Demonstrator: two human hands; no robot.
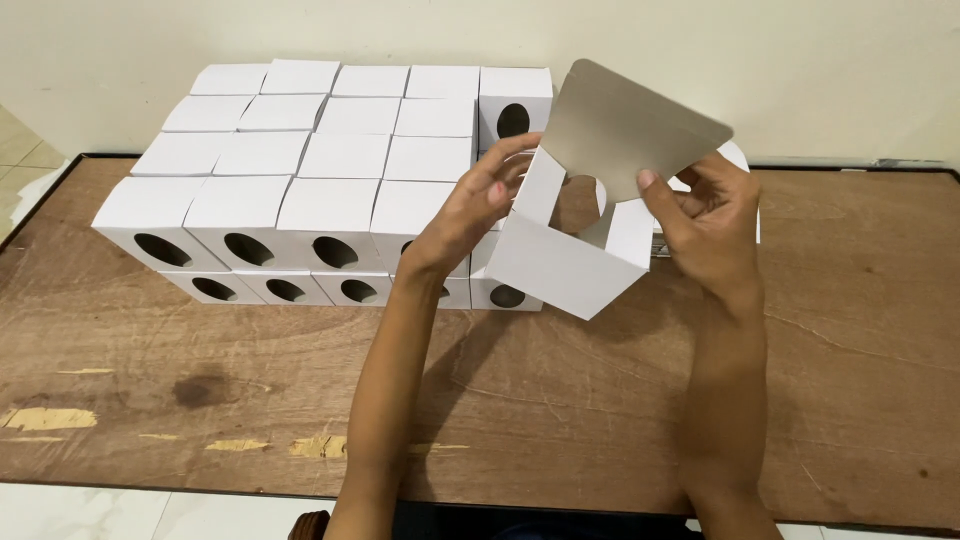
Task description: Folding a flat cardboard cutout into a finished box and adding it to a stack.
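I hold a white cardboard box [560, 268] above the wooden table [600, 400], tilted with its top open. Its grey-backed lid flap [625, 125] stands up and an oval window shows in its far wall. My left hand [470, 210] grips the box's left side near the opening. My right hand [710, 215] holds the right side, thumb on the base of the lid flap.
Several finished white boxes [320, 170] with oval cut-outs are stacked in rows and two layers at the table's back left, against a cream wall. Another white box edge [740, 160] peeks out behind my right hand. The table's near edge shows chipped patches.
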